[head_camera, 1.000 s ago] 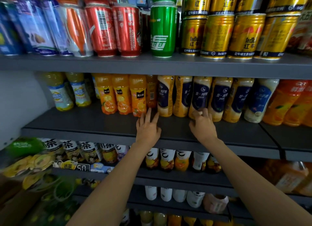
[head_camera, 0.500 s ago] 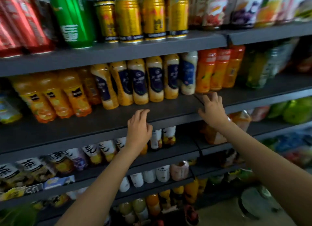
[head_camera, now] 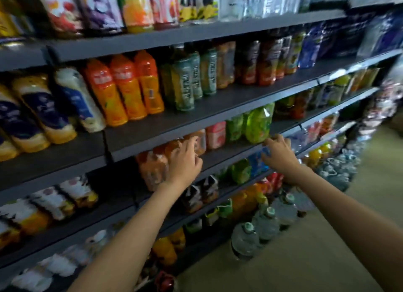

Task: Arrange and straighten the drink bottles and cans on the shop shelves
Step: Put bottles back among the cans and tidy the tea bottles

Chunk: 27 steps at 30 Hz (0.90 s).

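At the third shelf, your left hand reaches the orange bottles, fingers loosely curled, pinching nothing; your right hand, fingers relaxed, nears the green bottle. Square each label forward, gently.

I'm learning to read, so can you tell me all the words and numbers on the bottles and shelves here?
None can be read: the picture is blurred.
Orange bottles: red label, print smeared.
Green-labelled bottles: pale upright marks, not readable.
Yellow bottles with dark blue labels: only a pale smudge.
Big green bottle by the right hand: no clear print.
Left hand covers part of the orange-pink bottles.
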{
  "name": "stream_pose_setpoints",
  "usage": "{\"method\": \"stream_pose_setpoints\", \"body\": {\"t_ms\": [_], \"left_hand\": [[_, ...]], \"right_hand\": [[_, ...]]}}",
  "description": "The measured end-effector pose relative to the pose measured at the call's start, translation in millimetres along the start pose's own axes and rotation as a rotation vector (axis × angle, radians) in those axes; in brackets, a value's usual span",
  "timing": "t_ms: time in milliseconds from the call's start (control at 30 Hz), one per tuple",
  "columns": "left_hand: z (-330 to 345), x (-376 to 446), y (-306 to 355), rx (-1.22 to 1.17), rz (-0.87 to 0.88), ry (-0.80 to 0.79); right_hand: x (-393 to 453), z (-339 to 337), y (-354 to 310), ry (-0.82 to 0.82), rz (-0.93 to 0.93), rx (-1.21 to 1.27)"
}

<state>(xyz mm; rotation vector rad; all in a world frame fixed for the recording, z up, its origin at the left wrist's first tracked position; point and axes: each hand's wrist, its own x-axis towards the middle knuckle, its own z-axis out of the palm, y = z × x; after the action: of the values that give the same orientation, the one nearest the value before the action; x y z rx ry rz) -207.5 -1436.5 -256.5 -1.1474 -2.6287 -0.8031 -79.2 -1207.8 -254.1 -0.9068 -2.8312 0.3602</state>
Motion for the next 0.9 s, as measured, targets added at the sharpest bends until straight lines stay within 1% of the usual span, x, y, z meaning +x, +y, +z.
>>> {"method": "stream_pose_setpoints", "body": {"t_ms": [100,167,233,300,400,467,533,600,667,733,800,900], "left_hand": [[31.2,33.1,50.9,0.033,0.047,-0.052],[49.6,60.1,76.8,0.039,0.089,-0.037],[67.7,85.1,100.2,0.020,0.094,-0.009],[88.7,106.8,122.1,-0.045,0.137,-0.019],[127.8,138.3,151.9,-0.114,0.227,-0.075],[160.4,160.2,168.3,-0.179,0.242,-0.124],[199.1,186.9,182.1,-0.237,0.196,-0.211],[238.9,219.2,195.6,-0.258,0.111,-0.330],[275.5,250.8,211.4,-0.261,0.034,-0.455],[304.0,280.6,230.9,-0.279,-0.014,-0.550],[324.0,307.4,248.6,-0.309,-0.062,-0.582],[346.7,343.5,264.1,-0.323,-0.108,-0.550]], "right_hand": [[19.9,-22.0,56.9,0.009,0.054,0.019],[32.5,-29.4,89.1,0.025,0.089,0.053],[43.5,-29.9,118.0,0.025,0.125,0.103],[56.9,-24.4,146.1,0.016,0.158,0.214],[86.1,-17.8,189.1,0.011,0.246,0.460],[112.1,-17.9,217.6,-0.013,0.308,0.543],[145.0,-16.6,250.6,-0.033,0.341,0.561],[180.7,-16.1,284.2,-0.060,0.390,0.583],[214.0,-12.8,317.0,-0.133,0.418,0.568],[243.9,-11.2,346.5,-0.164,0.445,0.546],[275.3,-9.6,371.0,-0.168,0.444,0.559],[328.6,-7.3,396.6,-0.199,0.401,0.617]]}}
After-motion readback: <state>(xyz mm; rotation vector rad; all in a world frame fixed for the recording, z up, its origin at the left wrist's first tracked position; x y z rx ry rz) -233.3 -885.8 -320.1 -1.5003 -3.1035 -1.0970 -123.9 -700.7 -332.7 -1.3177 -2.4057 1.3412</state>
